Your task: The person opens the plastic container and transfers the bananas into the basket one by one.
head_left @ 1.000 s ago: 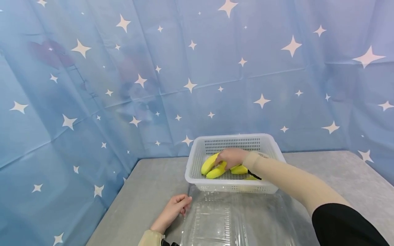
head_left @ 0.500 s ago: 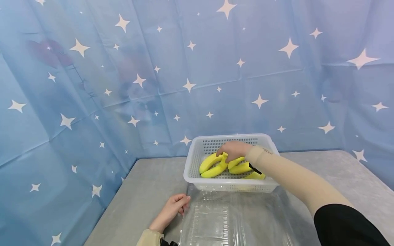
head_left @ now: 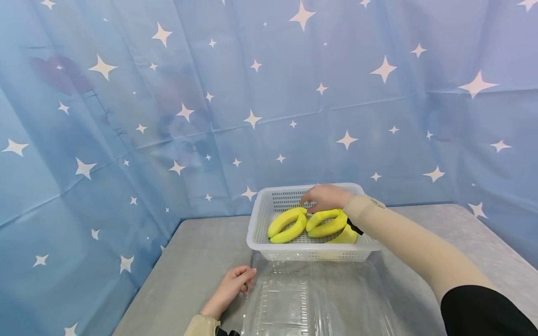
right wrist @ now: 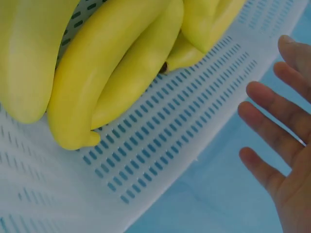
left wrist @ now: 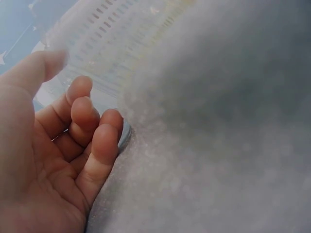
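My right hand (head_left: 325, 198) hovers over the white perforated basket (head_left: 311, 248), its fingers spread and holding nothing in the right wrist view. Beneath it, two yellow bananas (head_left: 295, 232) lie curved toward each other on the left. Another pair of bananas (head_left: 329, 227) sits in the middle, and part of a further banana (head_left: 347, 236) shows at the right, partly behind the sleeve. My left hand (head_left: 231, 284) is at the left edge of a clear plastic clamshell container (head_left: 286, 301). Its fingers (left wrist: 104, 143) are loosely curled, the thumb apart from them, with nothing visibly gripped.
The basket stands toward the back of a grey table (head_left: 201, 242), directly behind the clear container. A blue curtain (head_left: 227, 93) with white stars hangs behind the table and along its left side.
My right hand has let go of the left bananas, risen and moved slightly right. Those bananas now lie joined at their top ends. The left hand has stayed beside the container.
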A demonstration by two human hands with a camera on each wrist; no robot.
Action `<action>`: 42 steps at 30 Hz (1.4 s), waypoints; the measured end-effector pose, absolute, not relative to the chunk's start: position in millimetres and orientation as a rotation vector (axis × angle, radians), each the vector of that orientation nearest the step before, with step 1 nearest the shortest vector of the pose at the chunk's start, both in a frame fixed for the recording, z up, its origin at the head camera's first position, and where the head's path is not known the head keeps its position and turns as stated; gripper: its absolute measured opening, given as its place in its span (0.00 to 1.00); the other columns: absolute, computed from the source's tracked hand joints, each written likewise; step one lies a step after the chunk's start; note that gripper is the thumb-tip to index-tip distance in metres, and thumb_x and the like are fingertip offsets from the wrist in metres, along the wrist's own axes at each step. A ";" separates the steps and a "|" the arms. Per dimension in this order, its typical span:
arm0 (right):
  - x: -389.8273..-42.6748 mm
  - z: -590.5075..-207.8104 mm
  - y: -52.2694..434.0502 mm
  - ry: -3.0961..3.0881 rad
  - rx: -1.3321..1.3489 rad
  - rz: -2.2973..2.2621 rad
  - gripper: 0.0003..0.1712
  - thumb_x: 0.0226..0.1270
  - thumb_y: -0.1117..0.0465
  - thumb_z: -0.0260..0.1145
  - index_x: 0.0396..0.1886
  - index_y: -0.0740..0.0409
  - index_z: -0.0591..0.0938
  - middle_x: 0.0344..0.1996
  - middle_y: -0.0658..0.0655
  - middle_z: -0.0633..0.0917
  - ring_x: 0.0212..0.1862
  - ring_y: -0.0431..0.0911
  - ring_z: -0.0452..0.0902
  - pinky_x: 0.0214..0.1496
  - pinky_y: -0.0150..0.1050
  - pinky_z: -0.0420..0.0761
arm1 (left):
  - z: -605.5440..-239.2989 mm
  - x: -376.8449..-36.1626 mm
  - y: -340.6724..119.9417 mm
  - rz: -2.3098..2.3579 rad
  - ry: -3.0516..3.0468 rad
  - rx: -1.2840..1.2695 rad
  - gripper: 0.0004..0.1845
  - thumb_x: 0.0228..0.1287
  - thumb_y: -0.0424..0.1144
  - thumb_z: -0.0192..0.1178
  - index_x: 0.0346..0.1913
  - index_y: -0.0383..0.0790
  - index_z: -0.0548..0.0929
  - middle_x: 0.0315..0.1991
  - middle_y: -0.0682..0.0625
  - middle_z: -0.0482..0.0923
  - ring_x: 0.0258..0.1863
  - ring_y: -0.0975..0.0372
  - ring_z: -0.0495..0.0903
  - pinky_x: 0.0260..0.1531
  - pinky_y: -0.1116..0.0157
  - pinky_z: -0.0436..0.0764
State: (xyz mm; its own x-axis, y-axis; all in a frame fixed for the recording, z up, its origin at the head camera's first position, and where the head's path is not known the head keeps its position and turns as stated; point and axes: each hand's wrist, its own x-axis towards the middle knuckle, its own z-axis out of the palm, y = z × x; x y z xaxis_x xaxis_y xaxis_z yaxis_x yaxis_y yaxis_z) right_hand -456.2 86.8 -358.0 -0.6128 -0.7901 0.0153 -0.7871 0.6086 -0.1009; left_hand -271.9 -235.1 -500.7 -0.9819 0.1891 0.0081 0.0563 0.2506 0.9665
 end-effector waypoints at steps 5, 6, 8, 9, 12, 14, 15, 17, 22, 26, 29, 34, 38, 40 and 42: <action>-443.1 -344.6 100.2 2.793 -1.353 -0.295 0.19 0.67 0.55 0.67 0.56 0.51 0.82 0.51 0.53 0.83 0.51 0.48 0.78 0.50 0.46 0.78 | -500.0 -271.3 -235.6 1.845 2.410 0.228 0.21 0.71 0.44 0.56 0.26 0.27 0.74 0.20 0.53 0.71 0.18 0.65 0.69 0.20 0.69 0.74; -440.5 -342.8 103.0 2.793 -1.347 -0.325 0.18 0.68 0.56 0.66 0.56 0.52 0.82 0.51 0.53 0.83 0.51 0.48 0.78 0.51 0.46 0.78 | -499.6 -270.7 -235.3 1.840 2.413 0.223 0.21 0.71 0.44 0.57 0.26 0.27 0.74 0.20 0.53 0.71 0.18 0.65 0.69 0.20 0.69 0.74; -436.2 -340.9 108.7 2.786 -1.341 -0.374 0.18 0.68 0.56 0.65 0.56 0.53 0.82 0.51 0.53 0.83 0.51 0.48 0.79 0.51 0.47 0.78 | -499.0 -269.3 -234.9 1.831 2.418 0.218 0.21 0.70 0.43 0.57 0.26 0.27 0.73 0.20 0.53 0.71 0.18 0.65 0.69 0.20 0.69 0.74; -434.3 -340.5 112.1 2.784 -1.338 -0.398 0.18 0.68 0.57 0.65 0.56 0.54 0.82 0.50 0.53 0.83 0.50 0.49 0.79 0.51 0.47 0.78 | -498.6 -268.7 -234.4 1.828 2.421 0.216 0.21 0.70 0.43 0.57 0.26 0.27 0.73 0.20 0.53 0.71 0.18 0.65 0.69 0.20 0.69 0.74; -429.2 -341.0 121.9 2.778 -1.284 -0.455 0.17 0.69 0.56 0.64 0.56 0.54 0.82 0.47 0.53 0.84 0.47 0.47 0.79 0.48 0.46 0.79 | -498.8 -268.7 -233.1 1.834 2.420 0.223 0.21 0.70 0.43 0.58 0.26 0.26 0.73 0.20 0.53 0.71 0.18 0.65 0.69 0.20 0.69 0.74; -426.4 -343.2 127.5 2.763 -1.247 -0.488 0.17 0.69 0.56 0.64 0.55 0.54 0.82 0.46 0.52 0.84 0.46 0.45 0.79 0.47 0.45 0.79 | -499.6 -268.0 -233.0 1.841 2.415 0.223 0.22 0.69 0.43 0.58 0.26 0.26 0.73 0.20 0.53 0.71 0.18 0.65 0.69 0.20 0.69 0.74; -424.9 -344.3 130.3 2.751 -1.234 -0.510 0.17 0.69 0.56 0.64 0.55 0.54 0.82 0.46 0.53 0.84 0.45 0.45 0.79 0.47 0.46 0.79 | -499.9 -267.7 -233.0 1.841 2.414 0.220 0.22 0.69 0.43 0.59 0.26 0.26 0.73 0.20 0.53 0.71 0.18 0.65 0.69 0.21 0.69 0.74; -422.0 -347.0 135.4 2.736 -1.202 -0.546 0.17 0.69 0.54 0.64 0.55 0.52 0.82 0.46 0.52 0.84 0.45 0.44 0.78 0.47 0.45 0.79 | -500.7 -267.2 -233.4 1.837 2.415 0.220 0.22 0.70 0.43 0.58 0.26 0.26 0.73 0.20 0.53 0.71 0.18 0.65 0.70 0.20 0.69 0.74; -413.7 -349.3 149.4 2.716 -1.178 -0.685 0.18 0.70 0.55 0.63 0.56 0.55 0.82 0.50 0.55 0.83 0.47 0.47 0.79 0.49 0.48 0.78 | -500.4 -267.5 -235.2 1.819 2.428 0.208 0.22 0.70 0.44 0.57 0.27 0.26 0.73 0.20 0.53 0.71 0.18 0.65 0.70 0.21 0.68 0.74; -407.1 -346.8 159.1 2.717 -1.165 -0.754 0.18 0.69 0.56 0.63 0.55 0.57 0.82 0.52 0.59 0.82 0.48 0.50 0.79 0.49 0.50 0.78 | -500.2 -269.6 -235.2 1.815 2.422 0.214 0.23 0.69 0.46 0.58 0.27 0.25 0.72 0.20 0.53 0.71 0.18 0.64 0.70 0.21 0.68 0.74; -400.2 -345.0 165.5 2.720 -1.169 -0.774 0.19 0.69 0.54 0.64 0.55 0.58 0.82 0.52 0.59 0.82 0.49 0.51 0.79 0.49 0.51 0.78 | -500.5 -270.2 -234.5 1.817 2.418 0.222 0.23 0.69 0.46 0.59 0.26 0.26 0.73 0.20 0.53 0.71 0.18 0.64 0.70 0.21 0.68 0.74; -384.9 -347.1 177.7 2.772 -1.151 -0.788 0.19 0.68 0.51 0.65 0.54 0.55 0.82 0.51 0.56 0.82 0.49 0.51 0.79 0.51 0.54 0.77 | -500.9 -269.0 -233.5 1.819 2.414 0.235 0.23 0.69 0.46 0.58 0.26 0.25 0.73 0.20 0.53 0.72 0.18 0.65 0.70 0.21 0.69 0.74; -375.5 -352.3 187.5 2.811 -1.152 -0.805 0.21 0.68 0.50 0.65 0.55 0.57 0.82 0.51 0.57 0.82 0.51 0.53 0.78 0.51 0.55 0.77 | -500.1 -268.8 -234.3 1.835 2.400 0.237 0.23 0.70 0.46 0.57 0.27 0.25 0.73 0.20 0.53 0.72 0.18 0.65 0.70 0.21 0.69 0.75; -371.9 -354.8 191.8 2.828 -1.155 -0.830 0.22 0.68 0.50 0.65 0.55 0.58 0.82 0.51 0.58 0.83 0.52 0.54 0.78 0.50 0.54 0.77 | -499.2 -269.0 -235.1 1.846 2.392 0.237 0.23 0.70 0.45 0.57 0.27 0.25 0.73 0.20 0.53 0.71 0.18 0.65 0.70 0.21 0.69 0.75; -369.1 -357.4 195.9 2.846 -1.168 -0.854 0.22 0.68 0.51 0.65 0.55 0.59 0.82 0.51 0.58 0.83 0.51 0.55 0.78 0.49 0.54 0.78 | -498.0 -269.0 -235.7 1.851 2.391 0.234 0.23 0.70 0.45 0.57 0.27 0.25 0.73 0.20 0.53 0.72 0.18 0.64 0.70 0.21 0.69 0.74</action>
State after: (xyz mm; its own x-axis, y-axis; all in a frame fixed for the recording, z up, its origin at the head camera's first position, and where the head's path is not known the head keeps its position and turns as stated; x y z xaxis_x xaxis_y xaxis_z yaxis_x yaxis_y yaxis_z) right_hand -369.1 195.9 -357.4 -0.7314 -0.6378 0.2414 -0.6653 0.5897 -0.4579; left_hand -269.0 -235.7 -498.0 -0.9822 0.1878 0.0081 0.0549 0.2455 0.9678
